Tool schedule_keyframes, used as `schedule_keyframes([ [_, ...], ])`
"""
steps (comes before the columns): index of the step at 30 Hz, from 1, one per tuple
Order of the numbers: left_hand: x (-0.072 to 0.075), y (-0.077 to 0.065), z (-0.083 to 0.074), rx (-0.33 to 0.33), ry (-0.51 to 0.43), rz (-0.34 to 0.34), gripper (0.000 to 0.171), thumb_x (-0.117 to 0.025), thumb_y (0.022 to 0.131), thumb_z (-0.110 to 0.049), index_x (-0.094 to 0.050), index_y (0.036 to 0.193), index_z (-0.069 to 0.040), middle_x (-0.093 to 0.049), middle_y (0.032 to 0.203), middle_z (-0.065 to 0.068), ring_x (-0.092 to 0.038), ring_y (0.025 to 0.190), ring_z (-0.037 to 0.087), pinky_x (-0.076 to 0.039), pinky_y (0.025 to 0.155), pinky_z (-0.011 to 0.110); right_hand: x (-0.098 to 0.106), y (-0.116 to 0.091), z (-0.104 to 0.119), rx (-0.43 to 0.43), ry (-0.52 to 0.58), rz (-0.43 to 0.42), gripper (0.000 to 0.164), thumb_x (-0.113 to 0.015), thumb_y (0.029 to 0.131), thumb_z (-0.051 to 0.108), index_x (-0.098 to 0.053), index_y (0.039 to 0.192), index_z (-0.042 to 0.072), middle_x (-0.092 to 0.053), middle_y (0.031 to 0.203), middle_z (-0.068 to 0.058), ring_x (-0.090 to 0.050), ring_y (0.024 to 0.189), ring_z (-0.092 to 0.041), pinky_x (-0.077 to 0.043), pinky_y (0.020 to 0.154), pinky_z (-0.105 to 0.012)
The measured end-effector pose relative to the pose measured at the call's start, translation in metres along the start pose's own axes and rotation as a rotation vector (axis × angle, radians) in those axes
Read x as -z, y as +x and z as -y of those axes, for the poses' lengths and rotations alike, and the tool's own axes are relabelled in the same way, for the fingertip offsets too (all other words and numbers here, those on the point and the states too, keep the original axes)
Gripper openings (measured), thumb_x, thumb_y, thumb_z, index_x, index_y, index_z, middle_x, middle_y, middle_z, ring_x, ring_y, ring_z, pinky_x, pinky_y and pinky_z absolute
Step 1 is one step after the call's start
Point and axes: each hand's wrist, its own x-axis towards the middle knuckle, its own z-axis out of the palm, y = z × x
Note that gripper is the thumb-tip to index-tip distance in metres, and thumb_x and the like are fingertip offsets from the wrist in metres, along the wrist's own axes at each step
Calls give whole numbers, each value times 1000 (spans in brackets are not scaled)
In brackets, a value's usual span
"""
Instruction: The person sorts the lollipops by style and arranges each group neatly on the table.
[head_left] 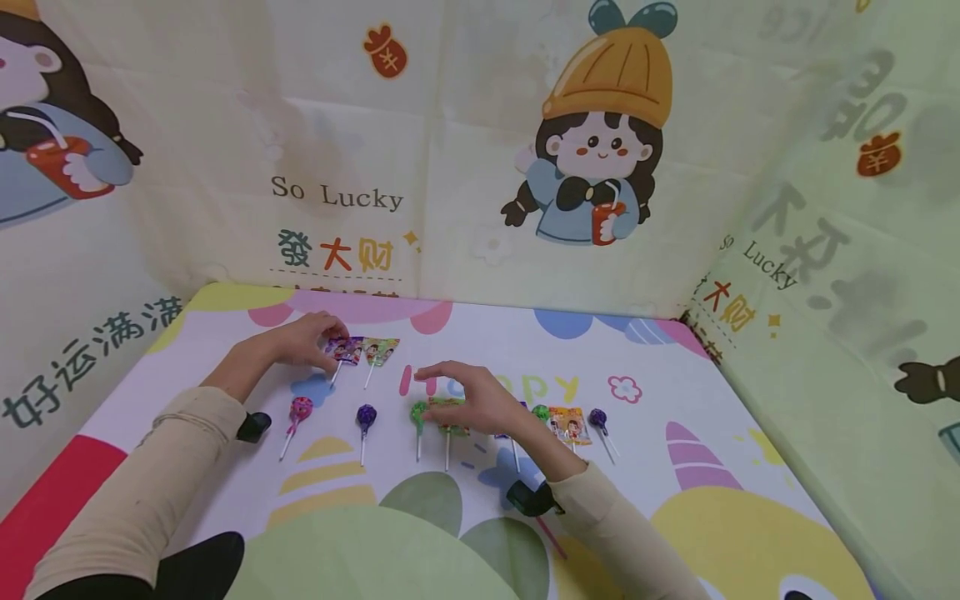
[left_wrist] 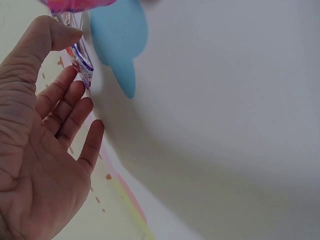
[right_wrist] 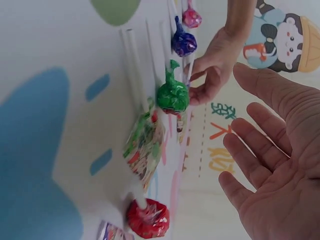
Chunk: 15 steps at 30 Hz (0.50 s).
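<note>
At the back left of the table, my left hand pinches the edge of a flat purple-wrapped lollipop, its thumb and forefinger on either side of the wrapper. Right beside it lies a flat green-and-yellow lollipop. My right hand hovers with extended fingers over the front row, holding nothing. Under and near it are a round green lollipop, a flat green-wrapped one and a round red one. The right hand partly covers that row in the head view.
Farther left in the row lie a pink lollipop and a dark purple one. To the right are another green one, a flat orange one and a purple one. A printed cloth wall rises behind the table.
</note>
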Motion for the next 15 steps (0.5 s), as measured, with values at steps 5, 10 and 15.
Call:
schedule_keyframes([
  [5,-1,1,0,5,-2,2,62,-86,78,-23,-56,128,0,-53,124,20,-47,116,37,-41,109,61,1,-9,-7,-3,-7,1,56,-82,88,22,-61,139,13,-59,145,0,-49,141,-21,-41,114,-51],
  [10,0,1,-1,10,0,3,62,-86,79,-23,-56,129,0,-53,125,20,-48,116,38,-41,109,61,2,-17,-14,-36,-8,-4,59,-84,86,23,-61,139,15,-58,146,-1,-51,138,-23,-46,108,-53],
  [15,0,1,-2,15,3,3,62,-86,79,-23,-56,129,0,-53,126,21,-48,116,38,-41,109,61,2,-21,-17,-69,-3,16,60,-83,86,23,-59,141,13,-60,143,-2,-56,127,-26,-54,94,-46],
])
